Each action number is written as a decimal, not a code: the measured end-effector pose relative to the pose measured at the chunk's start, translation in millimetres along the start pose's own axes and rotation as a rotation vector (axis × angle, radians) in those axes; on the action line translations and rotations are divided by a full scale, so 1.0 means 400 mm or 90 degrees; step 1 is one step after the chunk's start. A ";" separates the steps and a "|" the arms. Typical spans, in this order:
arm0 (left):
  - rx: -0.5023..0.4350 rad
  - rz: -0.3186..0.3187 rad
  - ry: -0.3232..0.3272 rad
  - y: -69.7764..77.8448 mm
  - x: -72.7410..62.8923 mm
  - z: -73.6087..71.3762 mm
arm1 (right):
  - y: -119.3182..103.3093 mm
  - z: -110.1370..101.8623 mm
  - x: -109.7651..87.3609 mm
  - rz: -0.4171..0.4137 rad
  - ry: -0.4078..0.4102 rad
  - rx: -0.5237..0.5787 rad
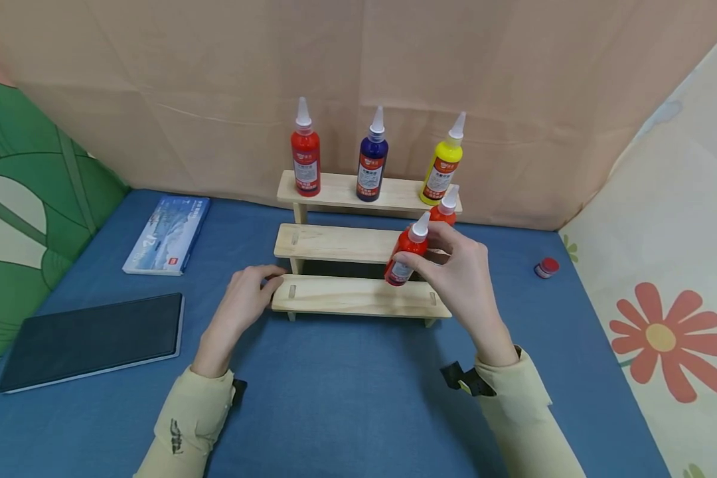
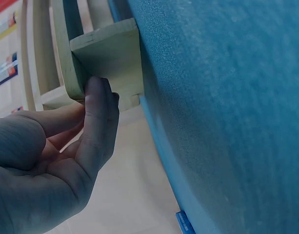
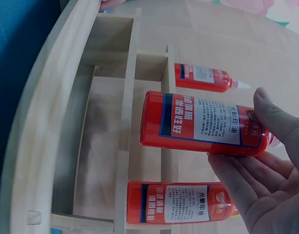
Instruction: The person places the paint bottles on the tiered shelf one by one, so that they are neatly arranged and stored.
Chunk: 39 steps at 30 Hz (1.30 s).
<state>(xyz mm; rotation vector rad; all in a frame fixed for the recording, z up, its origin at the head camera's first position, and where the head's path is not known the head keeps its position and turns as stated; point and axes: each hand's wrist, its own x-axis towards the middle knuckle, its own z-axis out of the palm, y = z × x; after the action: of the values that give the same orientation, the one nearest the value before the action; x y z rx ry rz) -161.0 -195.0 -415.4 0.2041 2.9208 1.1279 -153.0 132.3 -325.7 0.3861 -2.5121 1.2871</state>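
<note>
My right hand (image 1: 463, 272) grips a red ink bottle (image 3: 203, 122) with a white pointed cap, thumb on one side and fingers on the other. The bottle leans slightly above the lower steps of a three-step wooden stand (image 1: 358, 297). At the stand's left end, my left hand (image 1: 245, 299) pinches the end of the lowest step, fingertips reaching underneath. Another red bottle (image 3: 181, 202) stands on the middle step's right end, partly behind my right hand in the head view. The top step carries a red bottle (image 1: 306, 159), a dark blue bottle (image 1: 372, 162) and a yellow bottle (image 1: 442, 169).
On the blue table, a pale blue box (image 1: 167, 236) lies left of the stand, with a dark flat tablet-like slab (image 1: 92, 338) nearer me. Far right sits a small red-capped jar (image 1: 546, 267). A beige cloth (image 1: 215, 99) hangs close behind the stand.
</note>
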 end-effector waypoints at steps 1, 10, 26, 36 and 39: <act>0.000 0.000 0.000 0.000 0.000 -0.001 | -0.002 0.001 0.004 -0.002 0.002 -0.001; 0.002 0.002 0.004 0.001 0.001 -0.002 | -0.025 0.010 0.046 -0.016 0.015 0.000; -0.003 0.006 0.000 -0.004 0.002 0.000 | -0.020 0.066 0.112 -0.007 0.015 0.004; -0.003 0.006 0.001 -0.005 0.003 0.001 | -0.019 0.086 0.128 -0.015 0.006 -0.003; -0.003 0.007 -0.001 -0.005 0.003 0.000 | -0.018 0.093 0.132 -0.013 0.003 -0.009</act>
<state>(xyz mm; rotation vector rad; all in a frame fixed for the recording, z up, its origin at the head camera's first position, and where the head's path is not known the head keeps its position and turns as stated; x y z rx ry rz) -162.3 -196.1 -416.7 0.2203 2.9200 1.1346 -204.0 92.5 -321.5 0.4050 -2.5053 1.2614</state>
